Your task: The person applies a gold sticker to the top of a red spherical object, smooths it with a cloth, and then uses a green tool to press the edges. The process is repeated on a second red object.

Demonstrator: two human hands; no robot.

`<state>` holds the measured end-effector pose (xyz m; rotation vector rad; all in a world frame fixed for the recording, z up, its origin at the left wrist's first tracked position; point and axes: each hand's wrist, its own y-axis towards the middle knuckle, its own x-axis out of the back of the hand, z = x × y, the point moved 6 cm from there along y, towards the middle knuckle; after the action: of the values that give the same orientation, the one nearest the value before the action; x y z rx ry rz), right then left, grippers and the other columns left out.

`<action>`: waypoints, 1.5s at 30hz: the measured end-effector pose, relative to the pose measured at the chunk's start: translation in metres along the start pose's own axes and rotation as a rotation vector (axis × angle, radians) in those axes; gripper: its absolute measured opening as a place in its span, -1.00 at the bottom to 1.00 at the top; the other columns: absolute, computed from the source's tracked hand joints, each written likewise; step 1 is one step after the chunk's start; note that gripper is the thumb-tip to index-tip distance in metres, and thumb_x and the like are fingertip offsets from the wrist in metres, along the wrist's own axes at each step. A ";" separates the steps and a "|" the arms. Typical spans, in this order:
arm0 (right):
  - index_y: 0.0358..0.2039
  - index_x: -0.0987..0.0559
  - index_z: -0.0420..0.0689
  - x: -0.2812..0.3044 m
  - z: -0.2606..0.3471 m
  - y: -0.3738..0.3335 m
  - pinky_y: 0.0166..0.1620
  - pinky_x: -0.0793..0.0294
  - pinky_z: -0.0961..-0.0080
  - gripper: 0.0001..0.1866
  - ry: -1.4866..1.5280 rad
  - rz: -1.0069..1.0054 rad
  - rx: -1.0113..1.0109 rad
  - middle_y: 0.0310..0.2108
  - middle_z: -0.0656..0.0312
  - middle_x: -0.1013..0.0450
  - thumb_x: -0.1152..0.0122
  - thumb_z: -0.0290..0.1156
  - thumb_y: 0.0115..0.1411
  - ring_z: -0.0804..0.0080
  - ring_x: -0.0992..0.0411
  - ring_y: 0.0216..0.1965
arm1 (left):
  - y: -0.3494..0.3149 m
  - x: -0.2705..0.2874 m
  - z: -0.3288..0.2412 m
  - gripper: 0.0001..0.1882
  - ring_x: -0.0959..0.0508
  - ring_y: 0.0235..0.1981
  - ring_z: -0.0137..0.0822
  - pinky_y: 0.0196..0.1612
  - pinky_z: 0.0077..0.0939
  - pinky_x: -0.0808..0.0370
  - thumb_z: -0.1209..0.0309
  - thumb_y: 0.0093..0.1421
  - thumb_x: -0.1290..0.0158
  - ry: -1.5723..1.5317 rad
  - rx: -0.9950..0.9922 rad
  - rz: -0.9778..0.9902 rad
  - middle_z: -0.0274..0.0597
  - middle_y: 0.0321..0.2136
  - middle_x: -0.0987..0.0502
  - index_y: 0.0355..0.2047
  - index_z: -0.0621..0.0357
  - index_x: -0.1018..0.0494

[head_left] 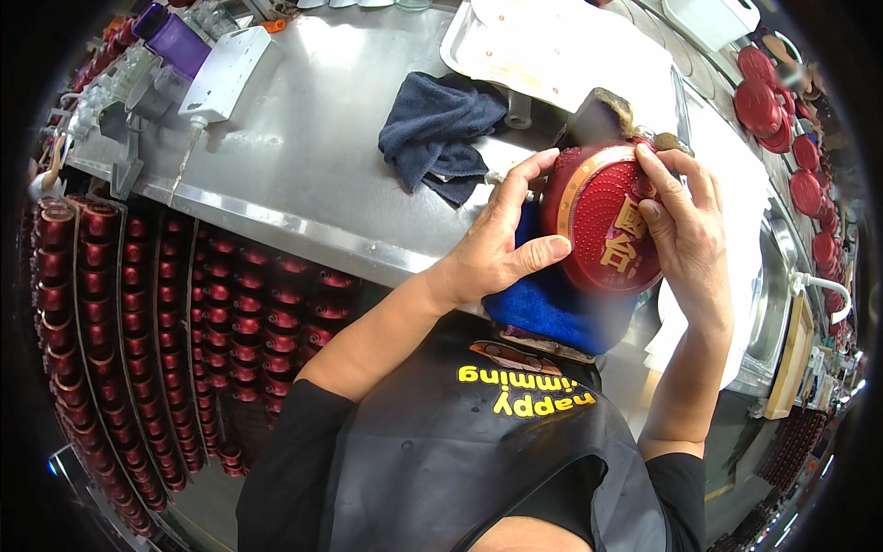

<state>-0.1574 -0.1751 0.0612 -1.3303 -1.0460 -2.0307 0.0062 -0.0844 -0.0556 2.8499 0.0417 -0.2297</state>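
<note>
A round red piece [593, 230] like a lid or a jar, with raised dots and gold lettering, is held tilted above the bench's front edge. A gold patterned band [575, 189] curves along its left side. My left hand [501, 239] grips its left edge, thumb on the near side and fingers on the far rim. My right hand [685, 207] holds the right side, its fingertips bent onto the upper right edge. Under the piece lies a blue cloth [566, 308]. Just beyond it sits a dark, worn block-like object [598, 115], partly hidden.
A dark navy cloth [437, 133] lies crumpled on the steel bench [303, 129]. A white tray [460, 37] stands farther back. At the left are a white power strip [225, 74] and purple bottle [175, 41]. Racked red pieces [248, 304] fill the lower left; red lids [759, 106] line the right.
</note>
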 end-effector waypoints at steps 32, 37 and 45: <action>0.23 -0.57 -0.14 0.001 -0.044 -0.064 0.22 -0.40 0.18 -0.53 0.248 -0.109 -0.164 0.15 -0.08 -0.38 -0.27 -0.30 0.34 -0.02 -0.37 0.16 | 0.096 -0.026 -0.076 -0.33 -0.33 0.24 -0.13 0.38 0.12 0.13 -0.25 0.42 0.18 1.146 -0.543 0.338 -0.30 -0.11 -0.70 0.18 -0.07 -0.59; 0.20 -0.58 -0.17 -0.010 -0.062 -0.075 0.14 -0.47 0.25 -0.57 0.449 -0.124 -0.342 0.16 -0.08 -0.38 -0.25 -0.29 0.39 0.03 -0.38 0.17 | 0.099 -0.035 -0.078 -0.29 -0.33 0.23 -0.06 0.38 0.03 0.00 -0.32 0.40 0.20 1.207 -0.573 0.363 -0.19 -0.03 -0.67 0.15 -0.11 -0.62; -0.17 -0.62 -0.21 -0.005 -0.067 -0.088 -0.15 -0.51 0.48 -0.85 0.602 -0.132 -0.388 0.08 0.04 -0.45 -0.30 -0.40 0.34 0.30 -0.50 -0.03 | 0.104 -0.054 -0.081 -0.34 -0.31 0.19 -0.04 0.35 0.08 0.00 -0.26 0.35 0.08 1.182 -0.644 0.416 -0.16 -0.15 -0.65 0.02 0.02 -0.64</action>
<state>-0.2562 -0.1782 0.0124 -0.7215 -0.4911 -2.5900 -0.0290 -0.1623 0.0587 1.9075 -0.1961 1.2776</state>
